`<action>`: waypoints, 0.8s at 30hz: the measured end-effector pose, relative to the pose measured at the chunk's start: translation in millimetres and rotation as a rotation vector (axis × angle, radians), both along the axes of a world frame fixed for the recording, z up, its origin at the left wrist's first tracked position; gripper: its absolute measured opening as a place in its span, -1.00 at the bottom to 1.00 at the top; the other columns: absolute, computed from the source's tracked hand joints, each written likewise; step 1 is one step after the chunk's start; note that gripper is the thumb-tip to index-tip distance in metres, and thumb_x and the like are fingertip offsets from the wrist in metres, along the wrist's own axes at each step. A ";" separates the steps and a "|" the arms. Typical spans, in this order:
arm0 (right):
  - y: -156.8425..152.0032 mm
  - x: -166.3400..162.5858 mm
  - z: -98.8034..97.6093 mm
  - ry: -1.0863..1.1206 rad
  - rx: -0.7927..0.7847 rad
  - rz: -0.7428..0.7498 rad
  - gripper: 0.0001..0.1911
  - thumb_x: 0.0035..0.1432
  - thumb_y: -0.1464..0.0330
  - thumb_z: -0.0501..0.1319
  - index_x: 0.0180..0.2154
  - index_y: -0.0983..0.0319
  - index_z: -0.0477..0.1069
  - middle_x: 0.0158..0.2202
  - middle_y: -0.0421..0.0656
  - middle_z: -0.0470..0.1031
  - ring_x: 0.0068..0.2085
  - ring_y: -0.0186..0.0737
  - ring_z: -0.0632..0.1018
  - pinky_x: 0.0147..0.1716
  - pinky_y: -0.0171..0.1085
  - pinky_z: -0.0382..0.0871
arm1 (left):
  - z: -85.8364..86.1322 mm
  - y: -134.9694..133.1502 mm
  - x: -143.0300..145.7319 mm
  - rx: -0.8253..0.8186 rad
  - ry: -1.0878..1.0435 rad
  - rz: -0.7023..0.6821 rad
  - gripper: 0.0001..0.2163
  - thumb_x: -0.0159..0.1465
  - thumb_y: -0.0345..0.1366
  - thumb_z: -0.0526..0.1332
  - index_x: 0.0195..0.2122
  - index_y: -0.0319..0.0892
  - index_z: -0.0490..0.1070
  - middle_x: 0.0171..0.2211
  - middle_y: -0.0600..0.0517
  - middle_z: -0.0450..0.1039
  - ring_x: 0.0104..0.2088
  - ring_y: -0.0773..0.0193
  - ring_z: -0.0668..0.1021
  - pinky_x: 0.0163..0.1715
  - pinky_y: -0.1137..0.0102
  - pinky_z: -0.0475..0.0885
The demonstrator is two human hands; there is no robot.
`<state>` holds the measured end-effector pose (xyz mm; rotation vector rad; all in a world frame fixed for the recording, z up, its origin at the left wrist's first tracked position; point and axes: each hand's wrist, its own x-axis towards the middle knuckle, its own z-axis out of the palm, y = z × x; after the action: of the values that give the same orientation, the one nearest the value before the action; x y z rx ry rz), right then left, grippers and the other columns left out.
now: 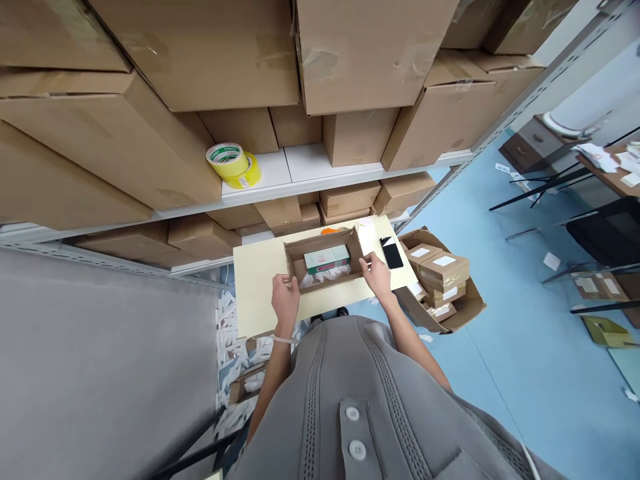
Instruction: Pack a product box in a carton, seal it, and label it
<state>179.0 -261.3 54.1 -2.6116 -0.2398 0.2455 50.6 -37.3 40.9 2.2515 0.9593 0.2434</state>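
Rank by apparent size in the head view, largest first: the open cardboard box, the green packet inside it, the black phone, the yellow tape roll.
1. open cardboard box
2. yellow tape roll and green packet: alike, unsure, since the roll sits nearer the camera
3. black phone

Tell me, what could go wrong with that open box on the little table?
The phone lies close to the table's right edge, right beside the right hand; a nudge of the open cardboard box could perhaps push it off. The box's flaps are open, so the green and white carton inside might slip out if the left hand tips it. The big box of parcels on the floor could trip someone.
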 end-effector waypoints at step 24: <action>20.3 4.6 -9.5 0.127 -0.166 0.337 -0.53 0.42 0.14 -0.15 0.15 0.17 0.33 0.00 0.01 0.55 0.01 -0.02 0.54 0.06 -0.12 0.24 | -0.5 45.0 105.7 0.139 0.396 -0.252 -0.52 0.37 -0.04 -0.09 -0.14 -0.26 0.53 -0.09 -0.31 0.55 0.00 -0.11 0.54 -0.06 0.13 0.38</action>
<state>183.6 -241.0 44.7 -2.6932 -0.6394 0.5677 156.2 7.7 40.4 2.5773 0.8587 -0.2647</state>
